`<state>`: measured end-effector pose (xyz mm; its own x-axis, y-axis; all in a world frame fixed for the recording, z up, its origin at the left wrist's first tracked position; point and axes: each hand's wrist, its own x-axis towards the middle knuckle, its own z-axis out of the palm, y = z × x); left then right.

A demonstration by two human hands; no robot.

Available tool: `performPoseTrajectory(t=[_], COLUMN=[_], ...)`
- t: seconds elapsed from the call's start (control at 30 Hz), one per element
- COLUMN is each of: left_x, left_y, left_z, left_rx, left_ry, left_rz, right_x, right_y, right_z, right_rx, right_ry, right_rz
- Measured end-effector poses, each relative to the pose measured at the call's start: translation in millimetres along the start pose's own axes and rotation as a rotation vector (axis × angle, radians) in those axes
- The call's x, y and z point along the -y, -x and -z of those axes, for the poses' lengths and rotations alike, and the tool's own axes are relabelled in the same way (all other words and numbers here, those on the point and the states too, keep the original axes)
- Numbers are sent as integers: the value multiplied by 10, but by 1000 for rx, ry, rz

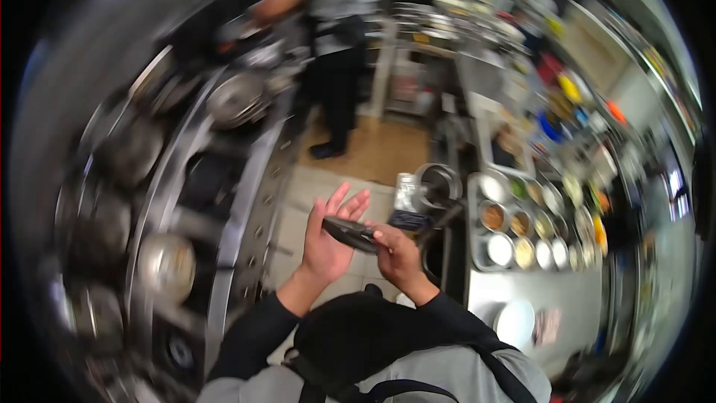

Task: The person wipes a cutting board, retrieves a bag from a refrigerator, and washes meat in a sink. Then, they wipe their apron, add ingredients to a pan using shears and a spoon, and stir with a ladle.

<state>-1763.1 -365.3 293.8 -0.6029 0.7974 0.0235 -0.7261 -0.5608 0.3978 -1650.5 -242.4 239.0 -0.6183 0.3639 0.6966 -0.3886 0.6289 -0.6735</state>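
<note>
One dark, flat object [348,233] is at the centre of the frame, its right end gripped in the person's right hand [399,257]. The left hand [327,245] is open, fingers spread, at its other end; contact is unclear. Right of frame, a steel counter [556,287] carries filled round containers [523,252].

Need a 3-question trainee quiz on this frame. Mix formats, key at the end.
1. True or false: the left hand is clenched in a fist.
2. Where in the view is the tray of containers: A) left, B) bottom centre, C) right?
3. Fill in: the dark object is in the grip of the ____ hand.

Key:
1. False; the left hand has its fingers extended.
2. C
3. Right; the right hand holds it.
</note>
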Motion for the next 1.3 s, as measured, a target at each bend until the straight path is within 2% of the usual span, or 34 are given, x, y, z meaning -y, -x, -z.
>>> performPoseTrajectory(t=[0.07, 0.1, 0.13, 0.17, 0.2, 0.27, 0.33, 0.4, 0.43, 0.47, 0.5, 0.53, 0.57, 0.6, 0.63, 0.67, 0.7, 0.73, 0.77, 0.8, 0.87, 0.9, 0.93, 1.0, 1.03, 1.07, 1.13, 1.17, 1.27, 1.3], left_x=[-512, -721, -864, -985, -1120, -1280, -1471, -1541, -1637, -1778, -1941, -2090, -2311, -2543, -2797, -3034, -3258, -3424, -3530, -3567, -3627, -3707, -3788, -3911, -4007, -4077, -4292, -4378, -4507, -4517], left_y=[330, 487, 677, 865, 1003, 1267, 1485, 1633, 1693, 1761, 1842, 1957, 2071, 2216, 2382, 2517, 2665, 2767, 2805, 2805, 2802, 2792, 2780, 2777, 2752, 2749, 2799, 2836, 2867, 2850], left_z=[311, 556, 839, 1060, 1252, 1573, 1633, 1819, 1836, 1825, 1855, 2061, 2297, 2594, 2770, 2961, 3386, 3195, 3306, 3394, 3608, 3740, 3823, 3977, 3819, 3776, 3732, 3737, 3731, 3701], left_rx=[-257, -296, -341, -358, -360, -351, -423, -385, -390, -377, -361, -329, -340, -421, -599, -855, -1023, -1314, -1513, -1526, -1533, -1481, -1491, -1382, -1399, -1399, -1240, -1113, -1065, -1112], left_ry=[-155, -169, -178, -241, -315, -490, -492, -539, -529, -636, -743, -947, -1103, -1195, -1285, -1529, -1943, -1932, -2120, -2125, -2413, -2322, -2316, -2119, -2021, -2013, -1967, -1944, -1968, -1949], left_rz=[-60, -132, -199, -272, -323, -486, -508, -557, -557, -475, -393, -381, -364, -395, -416, -560, -802, -548, -404, -402, 78, 350, 376, 422, 334, 351, 216, 134, 165, 134], right_x=[158, 321, 357, 343, 328, 546, 695, 637, 541, 524, 528, 475, 395, 325, 253, 78, 14, -32, -77, -119, -163, -182, -274, -376, -377, -463, -498, -464, -234, -136], right_y=[-57, -172, -175, -154, -124, -87, -103, 61, 173, 222, 269, 266, 264, 225, 152, 90, -2, -121, -231, -315, -419, -467, -504, -572, -625, -618, -647, -690, -721, -727], right_z=[-491, -674, -909, -1104, -1354, -1858, -2322, -2672, -2866, -3040, -3186, -3295, -3395, -3480, -3550, -3642, -3713, -3803, -3917, -4056, -4342, -4472, -4624, -4882, -4988, -5090, -5288, -5389, -5683, -5801], right_rx=[295, 449, 560, 686, 723, 800, 1004, 1065, 1038, 1004, 995, 1006, 999, 991, 1011, 1040, 1052, 1096, 1134, 1140, 1199, 1196, 1241, 1233, 1232, 1293, 1314, 1308, 1387, 1445], right_ry=[10, -23, 5, -119, -331, -374, -146, -194, -350, -504, -592, -589, -654, -722, -690, -642, -649, -498, -350, -362, -352, -365, -332, -277, -209, -124, -53, -60, -39, 28], right_rz=[69, 44, 101, 14, -125, -411, -163, -224, -334, -442, -454, -457, -556, -654, -641, -608, -616, -568, -511, -507, -403, -324, -265, -11, 137, 188, 381, 383, 488, 516])
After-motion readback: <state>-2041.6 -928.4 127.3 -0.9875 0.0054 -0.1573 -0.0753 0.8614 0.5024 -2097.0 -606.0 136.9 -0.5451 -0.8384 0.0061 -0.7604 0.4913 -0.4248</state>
